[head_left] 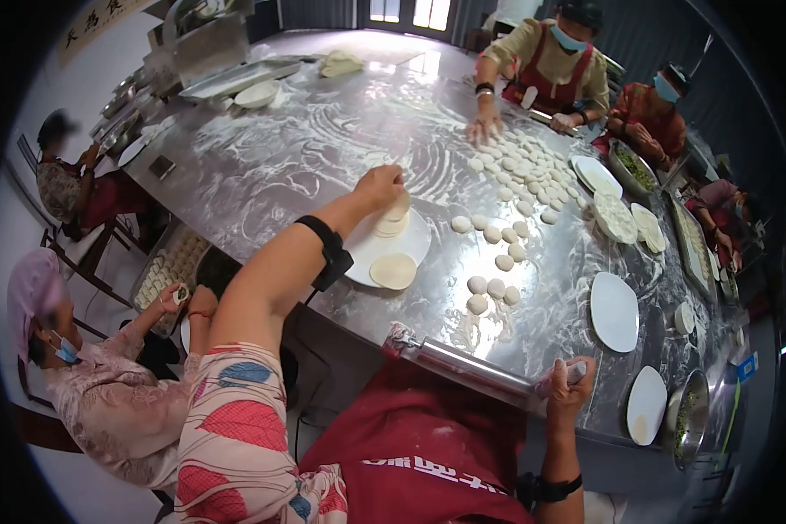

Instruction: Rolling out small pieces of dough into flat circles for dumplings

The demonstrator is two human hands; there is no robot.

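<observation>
My left hand (381,187) is closed on the edge of a round dough wrapper (397,208). It is above a white plate (417,244) where a few flat wrappers are stacked, with another wrapper (393,272) lying near the plate's front edge. My right hand (569,386) grips one handle of a metal rolling pin (472,364), which lies along the table's near edge in front of my red apron (419,437). Beyond the pin, several small round dough pieces (496,288) rest on the floured metal table (323,157).
At the far right a co-worker's hand (485,122) touches a large spread of dough pieces (533,166). White plates (614,312) and metal bowls (692,415) line the right side. A seated person (113,384) works at my left beside a tray of dumplings (170,266).
</observation>
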